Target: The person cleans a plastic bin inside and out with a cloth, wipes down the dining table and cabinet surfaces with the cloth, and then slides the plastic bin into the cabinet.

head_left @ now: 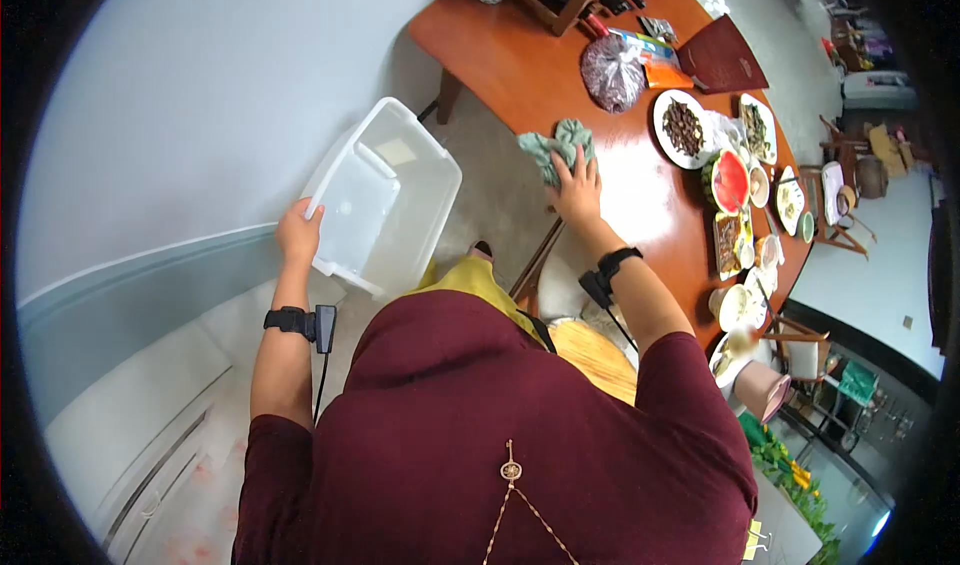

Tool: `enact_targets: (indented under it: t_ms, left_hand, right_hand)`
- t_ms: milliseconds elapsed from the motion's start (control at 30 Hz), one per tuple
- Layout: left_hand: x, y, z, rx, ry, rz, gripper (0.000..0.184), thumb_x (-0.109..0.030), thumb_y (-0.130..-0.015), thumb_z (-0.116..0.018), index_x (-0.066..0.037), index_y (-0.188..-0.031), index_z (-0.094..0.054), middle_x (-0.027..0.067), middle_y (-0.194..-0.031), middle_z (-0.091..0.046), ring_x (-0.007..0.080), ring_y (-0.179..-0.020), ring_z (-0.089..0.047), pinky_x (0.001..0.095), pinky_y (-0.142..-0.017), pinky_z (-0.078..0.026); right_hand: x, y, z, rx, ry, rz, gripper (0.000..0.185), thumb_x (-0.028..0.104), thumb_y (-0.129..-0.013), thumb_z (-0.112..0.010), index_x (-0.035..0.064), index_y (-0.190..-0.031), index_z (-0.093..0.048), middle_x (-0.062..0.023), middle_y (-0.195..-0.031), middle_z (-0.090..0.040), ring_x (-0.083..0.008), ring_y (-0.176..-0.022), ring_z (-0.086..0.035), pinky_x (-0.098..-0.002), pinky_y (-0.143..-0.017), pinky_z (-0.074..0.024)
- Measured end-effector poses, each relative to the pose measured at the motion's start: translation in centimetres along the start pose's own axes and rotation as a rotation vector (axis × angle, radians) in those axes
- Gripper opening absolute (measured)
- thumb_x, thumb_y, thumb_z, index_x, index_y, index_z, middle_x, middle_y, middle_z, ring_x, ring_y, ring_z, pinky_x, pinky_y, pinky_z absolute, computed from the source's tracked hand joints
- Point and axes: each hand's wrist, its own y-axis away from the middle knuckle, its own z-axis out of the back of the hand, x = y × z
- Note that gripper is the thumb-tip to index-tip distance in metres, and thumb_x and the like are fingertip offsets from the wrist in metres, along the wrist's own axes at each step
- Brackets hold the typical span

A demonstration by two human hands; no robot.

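My left hand [299, 233] grips the rim of a white plastic bin [436, 205], thumb over the edge. The bin is tilted, its opening facing me, and no contents show inside. On the edge of the reddish-brown wooden table [490, 55], my right hand [577, 190] has its fingers on a crumpled green cloth [545, 151]. The fingers press into the cloth and partly hide it. To the right of this hand are a white plate of dark food [662, 130] and a cut watermelon half [733, 182].
A tied plastic bag of dark grains [612, 73], a maroon folder [722, 55] and a wooden bottle rack [585, 0] stand farther back. Several bowls and plates, including a white bowl [735, 305], line the right side. A round wooden stool [592, 353] is close to my body.
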Motion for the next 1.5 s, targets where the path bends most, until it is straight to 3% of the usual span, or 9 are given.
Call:
enact_targets:
  t_ms: [133,267,400,533,700,867,933,1267,1500]
  left_hand:
    - [-0.3,0.5,0.0,0.039,0.004,0.054,0.037,-0.037,-0.084,-0.066,-0.015,-0.114,-0.066,0.0157,-0.101,-0.068,0.0343,-0.092,-0.065,0.0431,-0.078,-0.05]
    - [1.5,0.4,-1.8,-0.021,0.003,0.041,0.037,-0.037,-0.084,-0.066,-0.016,-0.114,-0.066,0.0151,-0.099,-0.069,0.0353,-0.09,-0.065,0.0439,-0.077,-0.05]
    - [0.3,1.0,-0.9,0.022,-0.012,0.085,0.032,-0.036,-0.084,-0.066,-0.017,-0.111,-0.067,0.0146,-0.093,-0.069,0.035,-0.088,-0.065,0.0441,-0.076,-0.05]
    - [0.9,1.2,-1.4,0.026,0.003,0.104,0.032,-0.036,-0.084,-0.066,-0.018,-0.111,-0.067,0.0143,-0.093,-0.069,0.0355,-0.087,-0.065,0.0441,-0.077,-0.05]
    - [1.8,1.3,-1.7,0.013,0.039,0.106,0.032,-0.036,-0.084,-0.065,-0.018,-0.11,-0.067,0.0138,-0.093,-0.069,0.0352,-0.088,-0.065,0.0436,-0.076,-0.05]
    - [1.7,1.6,-1.2,0.006,0.054,0.159,0.031,-0.036,-0.085,-0.065,-0.019,-0.111,-0.067,0.0133,-0.094,-0.069,0.0348,-0.088,-0.065,0.0436,-0.074,-0.051]
    - [2.1,1.3,-1.4,0.025,0.063,0.195,0.03,-0.035,-0.085,-0.065,-0.02,-0.112,-0.067,0.0132,-0.094,-0.069,0.034,-0.087,-0.066,0.0437,-0.072,-0.051]
    - [1.2,0.1,-1.1,0.031,0.071,0.244,0.031,-0.036,-0.086,-0.063,-0.021,-0.113,-0.066,0.0112,-0.096,-0.069,0.0327,-0.088,-0.065,0.0433,-0.074,-0.051]
    - [2.2,-0.7,-2.9,0.021,0.123,0.23,0.032,-0.038,-0.086,-0.063,-0.019,-0.112,-0.066,0.0121,-0.095,-0.069,0.0334,-0.088,-0.065,0.0438,-0.074,-0.051]
  right_hand:
    - [1.2,-1.3,-0.9,0.147,0.081,-0.013,0.07,0.038,-0.085,-0.064,0.0329,-0.146,-0.03,-0.017,-0.157,-0.007,-0.0482,-0.139,-0.017,-0.0564,-0.111,-0.023]
    - [3.1,-5.1,-3.1,0.017,0.067,0.13,0.074,0.023,-0.081,-0.068,0.035,-0.145,-0.032,-0.0176,-0.156,-0.009,-0.0509,-0.137,-0.017,-0.0581,-0.109,-0.0233]
    - [6.6,-10.1,-3.1,0.05,0.156,0.173,0.06,0.014,-0.089,-0.05,0.0391,-0.142,-0.035,-0.0114,-0.158,-0.008,-0.0457,-0.141,-0.012,-0.056,-0.112,-0.0193]
    - [9.4,-14.7,-3.3,-0.082,0.068,0.253,0.058,0.01,-0.086,-0.05,0.0364,-0.137,-0.044,-0.0115,-0.153,-0.023,-0.0464,-0.134,-0.028,-0.0568,-0.107,-0.0292]
    - [11.0,-19.9,-0.3,-0.071,-0.263,0.221,0.052,0.003,-0.077,-0.054,0.0285,-0.122,-0.058,-0.015,-0.118,-0.053,-0.0381,-0.109,-0.053,-0.041,-0.092,-0.0471]
    - [8.3,-23.1,2.1,-0.236,-0.124,0.049,0.052,0.009,-0.082,-0.051,0.0316,-0.129,-0.054,-0.0127,-0.126,-0.051,-0.0378,-0.116,-0.049,-0.0458,-0.095,-0.0444]
    - [5.0,-24.3,0.2,0.08,-0.076,-0.075,0.056,0.016,-0.083,-0.053,0.0354,-0.135,-0.048,-0.0113,-0.149,-0.034,-0.0377,-0.133,-0.035,-0.0477,-0.106,-0.0345]
    - [-4.5,-3.1,-2.0,-0.219,-0.086,0.052,0.053,0.002,-0.073,-0.06,0.0127,-0.125,-0.056,-0.0245,-0.136,-0.041,-0.0422,-0.122,-0.043,-0.0476,-0.102,-0.0386]
    - [-8.6,8.1,-1.2,0.133,0.024,-0.023,0.074,0.01,-0.079,-0.062,0.0317,-0.143,-0.035,-0.0183,-0.151,-0.023,-0.0465,-0.129,-0.032,-0.0527,-0.104,-0.0339]
